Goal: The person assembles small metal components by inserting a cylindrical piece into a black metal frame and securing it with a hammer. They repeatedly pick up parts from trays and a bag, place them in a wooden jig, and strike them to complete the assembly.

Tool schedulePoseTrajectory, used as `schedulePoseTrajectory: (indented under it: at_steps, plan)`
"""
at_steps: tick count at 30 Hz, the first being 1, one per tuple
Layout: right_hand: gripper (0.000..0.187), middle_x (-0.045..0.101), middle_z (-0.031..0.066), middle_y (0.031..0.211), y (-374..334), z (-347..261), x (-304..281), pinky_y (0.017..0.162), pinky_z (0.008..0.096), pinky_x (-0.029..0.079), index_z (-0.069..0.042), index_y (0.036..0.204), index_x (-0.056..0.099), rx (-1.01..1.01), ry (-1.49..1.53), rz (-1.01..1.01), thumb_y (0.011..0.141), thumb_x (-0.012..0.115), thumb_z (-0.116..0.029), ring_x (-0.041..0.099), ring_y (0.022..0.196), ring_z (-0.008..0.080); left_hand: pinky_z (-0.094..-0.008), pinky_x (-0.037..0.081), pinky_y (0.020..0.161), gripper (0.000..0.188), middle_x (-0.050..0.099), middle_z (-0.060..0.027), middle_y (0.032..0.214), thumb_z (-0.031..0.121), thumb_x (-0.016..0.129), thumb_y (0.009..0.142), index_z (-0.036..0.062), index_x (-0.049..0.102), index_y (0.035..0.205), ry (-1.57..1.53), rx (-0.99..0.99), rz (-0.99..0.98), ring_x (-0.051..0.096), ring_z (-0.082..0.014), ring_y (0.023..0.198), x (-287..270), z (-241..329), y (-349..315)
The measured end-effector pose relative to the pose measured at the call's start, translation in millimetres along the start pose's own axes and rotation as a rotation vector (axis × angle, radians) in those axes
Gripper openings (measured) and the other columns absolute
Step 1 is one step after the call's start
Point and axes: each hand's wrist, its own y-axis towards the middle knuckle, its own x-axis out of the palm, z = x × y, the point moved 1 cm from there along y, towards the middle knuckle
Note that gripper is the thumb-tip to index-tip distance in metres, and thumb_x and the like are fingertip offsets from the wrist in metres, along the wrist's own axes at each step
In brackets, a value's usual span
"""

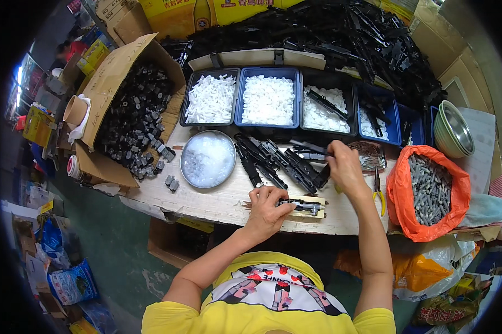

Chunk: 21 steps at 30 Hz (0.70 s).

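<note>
Near the table's front edge my left hand [266, 210] is closed on a black toy-gun-like part [299, 204] with silvery metal pieces inside it. That part lies on a small pale wooden block [320, 214]. My right hand [345, 167] is raised a little to the right and farther back, its fingers closed on a long thin dark piece [309, 147] that points left. Just beyond my left hand lies a group of long black plastic parts [279, 160]; the right hand is above their right end. How the fingertips grip is partly hidden.
Trays of white plastic pieces [267, 99] line the back, before a heap of black parts [340, 39]. A cardboard box [112, 83] of dark blocks and a round dish [208, 158] stand left. To the right are yellow-handled pliers [379, 196], an orange bag [398, 195] and stacked bowls [456, 131].
</note>
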Motion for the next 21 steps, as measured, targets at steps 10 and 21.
schedulePoseTrajectory:
  at_steps: [10,21]
  plan:
    - [0.027,0.057,0.0177,0.091,-66,-23,-10,0.074,0.0392,0.041,0.003,0.101,0.056,-0.024,0.371,-0.086,0.084,0.057,-0.019,0.054,0.084,0.0333,-0.033,0.032,0.08,0.03,0.056,-0.0062,0.094,0.011,0.069,0.071,0.0074,0.063,0.1,-0.122,-0.113,0.225,0.05,-0.0221,0.09,-46,1,31]
    - [0.032,0.049,0.0065,0.089,-92,-47,13,0.078,0.0396,0.029,-0.007,0.097,0.058,-0.255,0.06,0.102,0.07,0.068,-0.02,0.043,0.087,0.0243,-0.0364,0.029,0.081,0.033,0.059,-0.0027,0.097,0.013,0.071,0.067,0.0073,0.062,0.098,-0.056,0.124,-0.055,0.049,-0.0212,0.091,-30,0,17]
